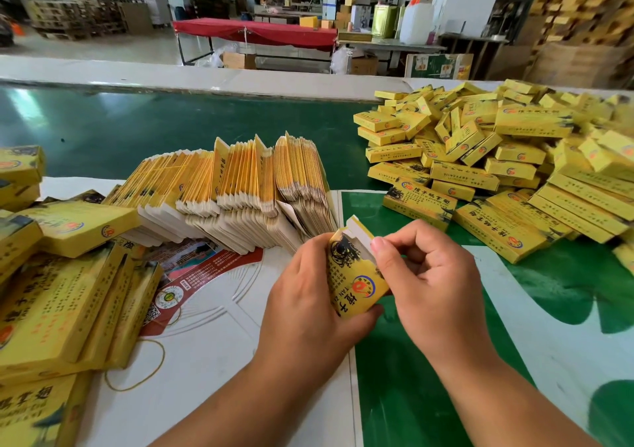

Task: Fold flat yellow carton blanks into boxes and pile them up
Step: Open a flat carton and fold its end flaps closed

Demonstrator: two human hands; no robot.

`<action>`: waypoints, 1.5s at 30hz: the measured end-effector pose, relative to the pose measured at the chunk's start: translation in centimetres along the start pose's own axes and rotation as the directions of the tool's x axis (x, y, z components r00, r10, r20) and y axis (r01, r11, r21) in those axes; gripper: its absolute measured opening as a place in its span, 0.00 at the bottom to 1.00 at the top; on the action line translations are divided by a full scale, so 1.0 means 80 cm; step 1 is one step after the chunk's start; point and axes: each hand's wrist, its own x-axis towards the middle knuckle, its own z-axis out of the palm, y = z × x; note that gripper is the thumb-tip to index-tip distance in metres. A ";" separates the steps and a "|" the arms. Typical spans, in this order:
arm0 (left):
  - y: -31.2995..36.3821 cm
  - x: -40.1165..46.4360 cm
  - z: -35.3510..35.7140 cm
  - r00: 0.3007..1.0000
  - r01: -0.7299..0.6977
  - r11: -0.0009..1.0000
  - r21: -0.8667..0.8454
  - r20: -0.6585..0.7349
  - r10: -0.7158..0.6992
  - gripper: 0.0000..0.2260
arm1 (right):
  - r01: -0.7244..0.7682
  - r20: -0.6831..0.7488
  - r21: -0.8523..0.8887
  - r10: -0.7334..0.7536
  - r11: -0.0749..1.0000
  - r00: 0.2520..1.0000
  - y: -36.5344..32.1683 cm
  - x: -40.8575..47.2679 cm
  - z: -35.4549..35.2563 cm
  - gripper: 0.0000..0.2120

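A small yellow carton (353, 275) with black and red print is held upright in front of me, its white end flap sticking up. My left hand (305, 295) grips the carton from the left side and below. My right hand (429, 275) has its fingers curled, with the thumb tip pressing on the white flap at the carton's top right. Behind my hands, rows of flat yellow blanks (240, 186) stand on edge. To the right lies a big heap of folded yellow boxes (497, 158).
Larger yellow boxes (65, 295) are stacked at the left edge. White printed sheets (212, 330) and a rubber band (137, 364) lie under my left arm. The green belt (120, 127) runs behind the blanks. A red-covered table (254, 33) stands far back.
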 end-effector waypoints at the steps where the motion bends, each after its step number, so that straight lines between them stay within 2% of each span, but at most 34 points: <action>1: 0.001 0.000 -0.001 1.000 -0.005 1.000 0.010 0.000 0.005 0.35 | 0.002 0.002 -0.005 -0.002 1.000 1.000 0.000 0.000 0.000 0.08; 7: 0.002 -0.001 -0.002 1.000 -0.013 0.997 0.081 0.014 0.011 0.35 | 0.049 0.054 -0.075 -0.045 0.996 0.997 -0.004 0.003 -0.005 0.06; 9: 0.004 -0.001 -0.001 1.000 -0.003 0.995 0.095 0.012 0.001 0.34 | 0.154 0.081 -0.159 -0.143 0.975 0.986 -0.007 0.005 -0.008 0.05; 12: 0.004 -0.001 -0.002 1.000 0.018 0.997 0.072 -0.012 -0.017 0.31 | 0.356 0.164 -0.304 -0.319 0.884 0.933 -0.011 0.004 -0.005 0.06; 14: 0.001 -0.001 -0.004 0.999 0.025 0.999 0.042 -0.048 -0.023 0.29 | 0.414 0.209 -0.365 -0.360 0.834 0.909 -0.012 0.002 -0.001 0.07; 18: -0.001 0.001 -0.009 0.999 0.007 0.999 -0.031 -0.053 -0.008 0.40 | 0.392 0.242 -0.342 -0.323 0.854 0.915 -0.008 0.001 0.004 0.11; 19: 0.000 0.002 -0.010 0.998 -0.020 0.999 -0.044 -0.054 0.017 0.40 | 0.377 0.227 -0.318 -0.316 0.870 0.921 -0.006 0.001 0.003 0.12; 23: 0.001 0.006 -0.009 0.994 -0.068 0.996 -0.049 -0.092 0.063 0.27 | 0.368 0.184 -0.289 -0.326 0.884 0.927 -0.001 -0.001 0.002 0.10; 27: -0.004 0.005 -0.005 0.992 -0.066 0.996 -0.054 -0.107 0.060 0.25 | 0.353 0.231 -0.256 -0.298 0.900 0.926 -0.002 0.001 0.004 0.09; 30: -0.005 0.004 -0.006 0.994 -0.074 0.996 -0.049 -0.079 0.070 0.29 | 0.291 0.264 -0.242 -0.226 0.926 0.938 -0.007 0.003 0.000 0.08; 32: -0.007 0.003 -0.008 0.996 -0.081 0.995 -0.064 -0.030 0.080 0.37 | 0.242 0.267 -0.290 -0.165 0.926 0.949 -0.010 0.005 -0.007 0.07; 34: -0.011 0.002 -0.008 0.997 -0.079 0.991 -0.109 0.000 0.080 0.44 | 0.141 0.230 -0.331 -0.065 0.933 0.971 -0.009 0.012 -0.019 0.05; 35: -0.013 0.001 -0.008 0.997 -0.073 0.990 -0.125 0.006 0.074 0.45 | 0.061 0.198 -0.336 0.007 0.940 0.980 -0.005 0.019 -0.028 0.04; 39: -0.018 0.001 -0.005 0.998 -0.043 0.995 -0.092 0.049 0.048 0.35 | -0.259 0.114 -0.366 0.319 0.894 0.941 0.021 0.048 -0.090 0.07; 43: -0.025 0.005 0.000 0.995 -0.048 0.996 -0.075 0.085 0.054 0.24 | -0.501 -0.060 -0.476 0.542 0.723 0.838 0.060 0.051 -0.181 0.07; 45: -0.028 0.007 0.002 0.994 -0.040 0.996 -0.081 0.094 0.048 0.21 | -0.587 -0.159 -0.515 0.603 0.625 0.781 0.082 0.046 -0.218 0.08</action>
